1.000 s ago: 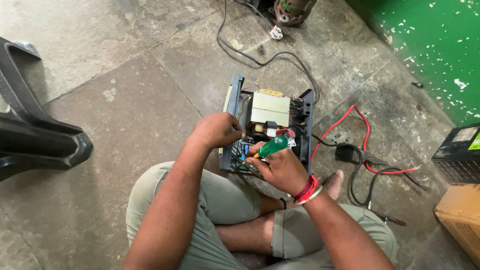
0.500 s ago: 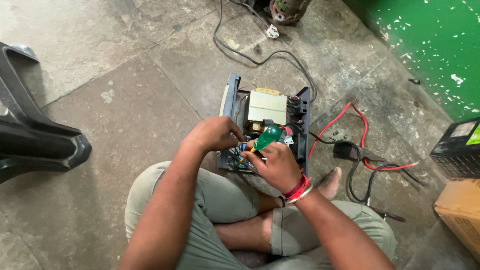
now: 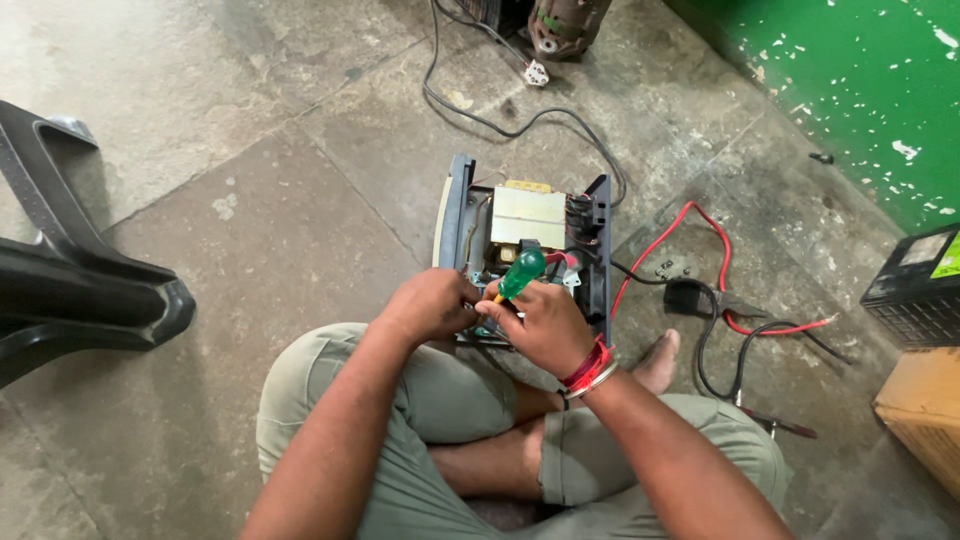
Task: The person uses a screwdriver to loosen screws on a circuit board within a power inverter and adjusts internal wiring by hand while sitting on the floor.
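An opened electrical unit (image 3: 455, 215) with dark side panels lies on the concrete floor in front of my crossed legs, a pale transformer block (image 3: 527, 217) inside it. My right hand (image 3: 540, 325) grips a green-handled screwdriver (image 3: 520, 272) whose tip points down into the near end of the unit. My left hand (image 3: 430, 305) rests on the same near end, fingers curled against the parts there, touching the right hand. What the fingers pinch is hidden.
A red cable (image 3: 690, 225) and black cables (image 3: 720, 350) with a black clamp (image 3: 685, 297) lie to the right. A black cord (image 3: 500, 125) runs to the far side. A black plastic chair leg (image 3: 80, 290) stands left; a dark crate (image 3: 915, 285), cardboard box (image 3: 925, 415) and green wall (image 3: 850, 80) are right.
Both hands stay at the near end of the unit. The screwdriver handle has tilted a little more upright, and the view has shifted slightly.
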